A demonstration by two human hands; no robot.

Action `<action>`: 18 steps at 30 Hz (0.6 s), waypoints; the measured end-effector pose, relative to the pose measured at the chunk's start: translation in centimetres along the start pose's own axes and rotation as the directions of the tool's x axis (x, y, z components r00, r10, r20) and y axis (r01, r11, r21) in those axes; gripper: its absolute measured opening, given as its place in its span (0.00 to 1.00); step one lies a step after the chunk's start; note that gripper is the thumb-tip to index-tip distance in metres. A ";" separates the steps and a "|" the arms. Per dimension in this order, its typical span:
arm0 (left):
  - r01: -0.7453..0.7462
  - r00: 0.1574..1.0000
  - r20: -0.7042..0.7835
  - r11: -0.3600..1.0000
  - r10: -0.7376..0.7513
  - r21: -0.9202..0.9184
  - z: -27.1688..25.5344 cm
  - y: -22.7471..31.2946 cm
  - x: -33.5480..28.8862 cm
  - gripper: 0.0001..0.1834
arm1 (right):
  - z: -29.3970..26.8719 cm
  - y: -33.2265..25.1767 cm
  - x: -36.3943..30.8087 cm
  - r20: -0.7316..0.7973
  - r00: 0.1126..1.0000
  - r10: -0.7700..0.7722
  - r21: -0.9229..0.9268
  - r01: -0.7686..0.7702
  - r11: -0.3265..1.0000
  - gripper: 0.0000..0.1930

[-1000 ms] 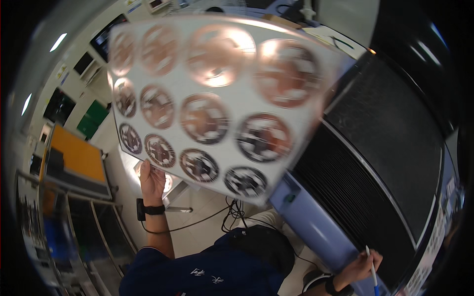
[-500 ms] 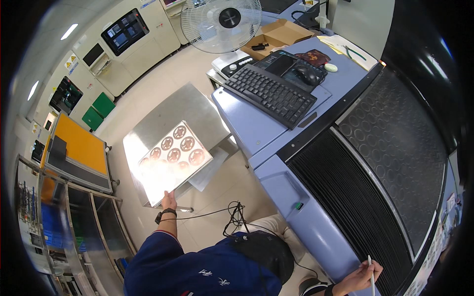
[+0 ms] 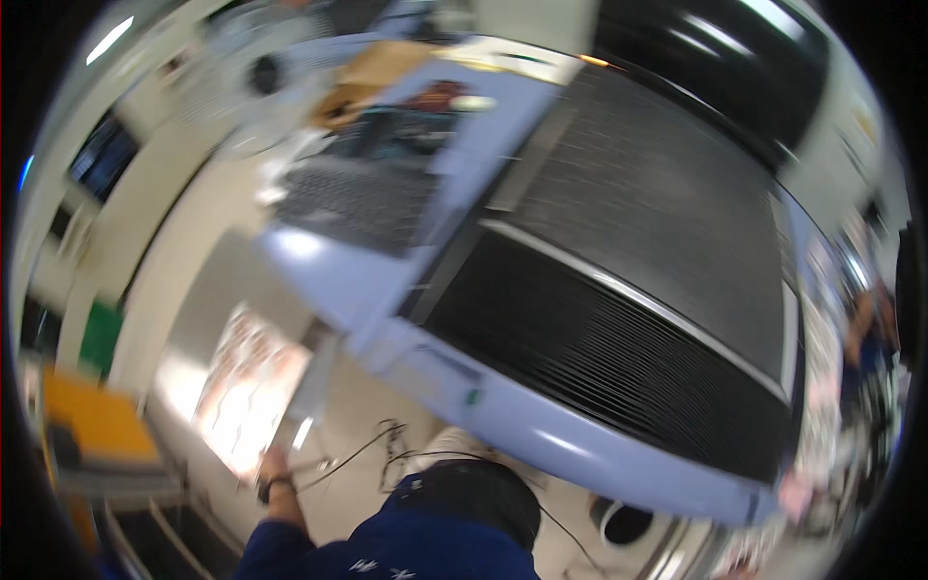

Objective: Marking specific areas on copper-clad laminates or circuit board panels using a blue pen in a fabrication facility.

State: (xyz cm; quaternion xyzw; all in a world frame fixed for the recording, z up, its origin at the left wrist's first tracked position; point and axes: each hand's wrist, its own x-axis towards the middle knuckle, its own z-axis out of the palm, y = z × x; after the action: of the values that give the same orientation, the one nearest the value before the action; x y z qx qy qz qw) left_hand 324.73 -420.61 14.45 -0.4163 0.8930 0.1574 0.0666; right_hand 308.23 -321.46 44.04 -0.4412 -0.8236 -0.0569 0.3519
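Observation:
At the lower left, my left hand [image 3: 275, 462] is closed at the near edge of a flat, bright sheet [image 3: 253, 382]. The sheet lies over the metal table [image 3: 208, 290], and rows of round printed shapes on it are smeared by glare and motion. A dark band circles my left wrist. Only a blurred, skin-coloured patch shows at the lower right edge, where my right hand seems to be. Its fingers and anything in them cannot be made out.
A large blue machine [image 3: 570, 454] with a black ribbed bed fills the right. A keyboard [image 3: 353, 203], a fan [image 3: 261, 77] and an open cardboard box [image 3: 372, 77] stand at the upper left. Cables [image 3: 394, 449] trail near my body. Another person [image 3: 870, 333] appears at far right.
The view has swung right and blurred, so the table, sheet and machine sit further left. My left hand stays at the sheet's edge. The white pen-like stick in my right hand no longer shows.

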 end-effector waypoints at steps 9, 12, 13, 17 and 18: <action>-0.027 0.858 -0.501 0.963 -0.115 -0.267 -6.8 23.5 1.2 0.25 | -1.5 8.6 -6.1 0.413 0.805 0.426 -0.434 -0.237 0.869 0.31; -0.236 0.840 -0.539 0.932 0.055 -0.273 -8.9 29.4 2.6 0.24 | -2.6 11.4 -8.0 0.240 0.866 0.439 -0.429 -0.311 0.848 0.31; -0.300 0.828 -0.551 0.912 0.103 -0.280 -9.9 30.6 2.7 0.24 | -3.1 11.2 -8.7 0.250 0.870 0.425 -0.459 -0.280 0.843 0.29; -0.499 0.772 -0.596 0.792 0.222 -0.351 -14.0 34.8 3.8 0.22 | -3.4 9.5 -13.3 0.101 0.878 0.467 -0.339 -0.411 0.846 0.29; -0.536 0.752 -0.616 0.762 0.235 -0.364 -15.0 35.0 4.4 0.22 | -3.8 7.3 -14.6 0.029 0.838 0.545 -0.069 -0.542 0.837 0.29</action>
State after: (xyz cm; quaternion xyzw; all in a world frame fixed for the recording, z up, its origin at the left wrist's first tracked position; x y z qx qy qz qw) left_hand 295.32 -407.69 35.40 -0.2430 0.8660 0.2802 -0.3354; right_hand 321.10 -328.63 36.09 -0.6680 -0.6706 0.0317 0.3210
